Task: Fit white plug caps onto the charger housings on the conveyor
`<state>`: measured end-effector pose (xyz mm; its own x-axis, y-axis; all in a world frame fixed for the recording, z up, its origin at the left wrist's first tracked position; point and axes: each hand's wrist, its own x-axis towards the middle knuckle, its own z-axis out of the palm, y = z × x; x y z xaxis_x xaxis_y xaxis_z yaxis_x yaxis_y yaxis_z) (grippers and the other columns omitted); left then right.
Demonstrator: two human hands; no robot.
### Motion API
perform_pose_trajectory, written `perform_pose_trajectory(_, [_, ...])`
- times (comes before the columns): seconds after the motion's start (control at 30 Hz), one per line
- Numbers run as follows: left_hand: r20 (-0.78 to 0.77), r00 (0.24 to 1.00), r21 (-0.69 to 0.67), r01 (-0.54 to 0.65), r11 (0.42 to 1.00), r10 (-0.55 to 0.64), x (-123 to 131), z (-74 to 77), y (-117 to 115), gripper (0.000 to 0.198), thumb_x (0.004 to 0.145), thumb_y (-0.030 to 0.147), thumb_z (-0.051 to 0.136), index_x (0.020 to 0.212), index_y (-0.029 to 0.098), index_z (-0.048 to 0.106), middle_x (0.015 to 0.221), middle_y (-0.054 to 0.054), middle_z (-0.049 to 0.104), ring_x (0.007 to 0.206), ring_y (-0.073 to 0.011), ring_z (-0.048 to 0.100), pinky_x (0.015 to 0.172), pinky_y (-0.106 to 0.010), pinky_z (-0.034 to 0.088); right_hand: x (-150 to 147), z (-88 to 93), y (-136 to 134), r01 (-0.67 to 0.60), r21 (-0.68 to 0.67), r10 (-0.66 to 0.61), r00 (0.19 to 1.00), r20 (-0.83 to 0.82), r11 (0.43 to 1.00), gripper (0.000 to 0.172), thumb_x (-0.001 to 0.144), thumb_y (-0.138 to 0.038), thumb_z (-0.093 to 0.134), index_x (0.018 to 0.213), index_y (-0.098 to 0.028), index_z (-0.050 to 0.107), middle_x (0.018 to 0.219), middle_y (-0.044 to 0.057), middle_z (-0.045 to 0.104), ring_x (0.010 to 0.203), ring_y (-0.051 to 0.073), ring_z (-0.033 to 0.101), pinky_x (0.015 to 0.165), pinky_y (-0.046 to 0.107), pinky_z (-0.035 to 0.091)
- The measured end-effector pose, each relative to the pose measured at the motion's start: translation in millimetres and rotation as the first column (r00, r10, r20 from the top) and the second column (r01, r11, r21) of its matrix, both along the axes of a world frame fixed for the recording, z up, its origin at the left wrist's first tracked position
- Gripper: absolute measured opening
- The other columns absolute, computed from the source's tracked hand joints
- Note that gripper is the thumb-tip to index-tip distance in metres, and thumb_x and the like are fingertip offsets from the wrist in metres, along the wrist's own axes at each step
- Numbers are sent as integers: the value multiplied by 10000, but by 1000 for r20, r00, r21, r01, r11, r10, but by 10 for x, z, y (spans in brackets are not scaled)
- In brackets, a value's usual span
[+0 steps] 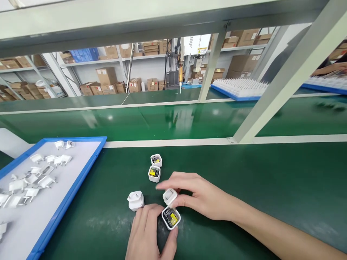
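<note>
My left hand grips an open white charger housing with a yellow part and circuit board showing inside. My right hand pinches a small white square cap just above that housing. A closed white charger with two round pins stands on the green mat to the left of my hands. Two more open housings with yellow parts sit a little further away.
A blue-rimmed tray at the left holds several white plug-pin caps. A grey frame post slants up at the right. Beyond a green belt lie another tray of white parts, a dispensing machine and shelves of cartons.
</note>
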<state>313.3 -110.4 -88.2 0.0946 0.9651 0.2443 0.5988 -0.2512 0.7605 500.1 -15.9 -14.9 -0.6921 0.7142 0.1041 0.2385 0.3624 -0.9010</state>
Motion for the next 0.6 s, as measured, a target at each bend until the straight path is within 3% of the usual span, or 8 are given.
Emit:
perform_pose_trajectory(0.07, [13, 1000, -1, -7, 1000, 7, -2, 18, -5, 176, 945, 304, 544, 1089, 224, 605, 1067, -91, 651, 974, -261, 609, 853, -402, 516, 3, 29, -17, 21, -63, -21, 1000, 6, 998, 436, 867, -305, 778, 1269, -229, 627, 966, 5, 663, 819, 129, 611, 753, 251, 511])
perform_pose_trajectory(0.13, [29, 999, -6, -15, 1000, 15, -3, 43, -13, 175, 947, 314, 550, 1084, 224, 613, 1067, -88, 656, 978, -258, 612, 864, -402, 518, 15, 54, -24, 32, -67, -31, 999, 11, 997, 369, 827, -328, 816, 1130, -202, 647, 879, -14, 645, 727, 111, 571, 662, 222, 489])
perform_pose_trajectory(0.23, [64, 997, -47, -29, 998, 32, -6, 81, -29, 201, 957, 322, 538, 1114, 221, 614, 1092, -94, 658, 972, -252, 621, 855, -393, 525, 42, 79, -24, -36, 105, 31, 998, 55, 994, 245, 895, -413, 748, 940, -175, 712, 830, 9, 624, 684, 108, 535, 616, 221, 449])
perform_pose_trajectory(0.4, [117, 992, -113, -39, 993, 52, -21, 103, -51, 267, 966, 348, 517, 1183, 211, 594, 1091, -101, 646, 957, -252, 619, 838, -394, 534, 21, 74, -90, -182, 366, 113, 973, 202, 913, 271, 1050, -330, 520, 1195, -194, 703, 1001, 71, 624, 827, 142, 587, 733, 252, 459])
perform_pose_trajectory(0.47, [123, 991, -114, -33, 993, 47, -25, 98, -55, 262, 968, 350, 510, 1169, 208, 598, 1077, -103, 643, 960, -253, 615, 837, -396, 536, -14, 60, -130, -148, 353, 64, 969, 239, 924, 253, 1033, -310, 545, 1235, -193, 644, 948, 43, 626, 789, 136, 570, 697, 242, 441])
perform_pose_trajectory(0.6, [101, 994, -94, -37, 995, 47, -26, 71, -56, 232, 946, 340, 533, 1125, 212, 605, 1048, -96, 649, 918, -246, 619, 808, -394, 541, -73, 37, -172, -38, 178, -13, 961, 276, 983, 135, 983, -319, 612, 1041, -198, 595, 782, -30, 585, 655, 105, 522, 569, 206, 376])
